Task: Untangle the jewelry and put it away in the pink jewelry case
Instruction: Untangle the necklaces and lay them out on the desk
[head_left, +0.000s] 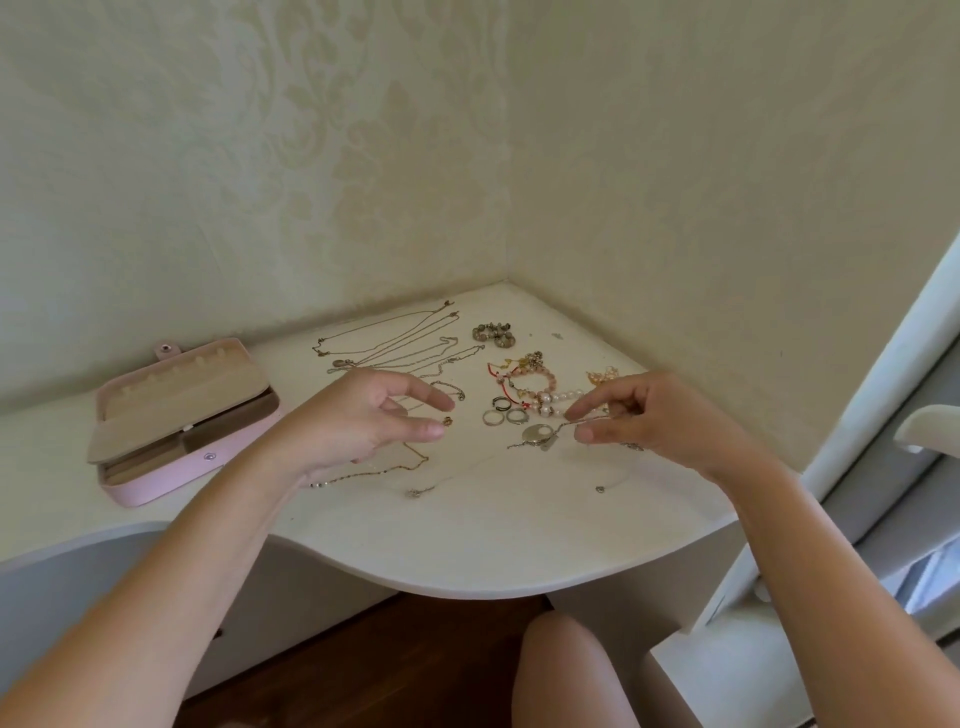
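From the head camera, a white corner desk (467, 545) sits against a pale patterned wall (311, 156). The pink jewelry case (140, 491) lies open at the left of the desk, its beige-lined lid tipped back towards the wall.

Thin chains (395, 343) are laid out in rows at the far middle. To their right are a cluster of grey beaded pieces (493, 335), pink bead bracelets (537, 376) and a pearl bracelet (558, 399). Three rings (501, 414) lie just nearer than these.

The hands are apart, above the desk on either side of the rings. The left hand (374, 415) hovers with its fingers loosely curved and thumb and forefinger spread, gripping nothing. Its thumb tip is just beside a small gold piece (448, 422). The right hand (649, 415) pinches the fine chain of a pendant necklace (537, 434) between thumb and fingers, and the round silver pendant rests on the desk just left of the fingertips. More loose chain (410, 462) trails along the near side.
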